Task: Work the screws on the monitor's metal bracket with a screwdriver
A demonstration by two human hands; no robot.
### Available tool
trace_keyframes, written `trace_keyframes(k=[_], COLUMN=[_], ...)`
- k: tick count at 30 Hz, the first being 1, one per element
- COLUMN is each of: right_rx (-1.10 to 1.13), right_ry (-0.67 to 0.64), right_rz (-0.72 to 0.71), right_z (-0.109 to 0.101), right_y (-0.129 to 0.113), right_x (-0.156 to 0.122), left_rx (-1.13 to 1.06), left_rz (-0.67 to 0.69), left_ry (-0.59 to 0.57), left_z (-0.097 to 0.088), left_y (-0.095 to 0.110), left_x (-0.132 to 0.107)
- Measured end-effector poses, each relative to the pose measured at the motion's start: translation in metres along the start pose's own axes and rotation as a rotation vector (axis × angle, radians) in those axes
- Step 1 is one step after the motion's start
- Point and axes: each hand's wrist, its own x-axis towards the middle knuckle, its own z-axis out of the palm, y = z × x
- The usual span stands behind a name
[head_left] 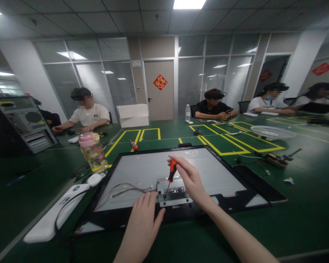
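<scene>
A flat display panel with a black frame and grey metal back lies face down on the table before me. My right hand grips an orange and black screwdriver, its shaft pointing down at a metal bracket near the panel's front edge. Whether the tip sits in a screw is too small to tell. Beside the bracket's left end, my left hand lies flat with fingers stretched out over the frame. Thin wires run from the bracket leftward across the panel.
Left stand a pink-lidded bottle, a white power bank-like device with a black cable, and an opened computer case. A dark flat tablet-like slab lies right of the panel. Behind it is a small red tool. Several people sit across the table.
</scene>
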Motion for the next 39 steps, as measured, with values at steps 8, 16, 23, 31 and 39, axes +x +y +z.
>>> trace_keyframes(k=[8,16,23,31,39], right_rx=[0.019,0.158,0.17,0.18,0.22], right_ry=[0.109,0.004,0.068,0.016,0.038], right_rz=[0.013,0.127,0.106,0.172,0.169], right_z=[0.0021,-0.0007,0.0004,-0.0026,-0.0014], right_y=[0.0026,-0.0015,0.0027,-0.0011,0.0], right_x=[0.0017,0.0021,0.0039,0.0033,0.0043], left_rx=[-0.018,-0.017,-0.002,-0.005,-0.011], left_rz=[-0.018,-0.015,-0.021,-0.03,-0.01], left_ry=[-0.048,-0.046,-0.029,-0.043,-0.029], left_z=[-0.0037,-0.0038,-0.0049,-0.0054,-0.0021], left_y=[0.0024,0.0026,0.0038,0.0045,0.0019], left_x=[0.0001,0.0009,-0.0003,-0.0001,-0.0004])
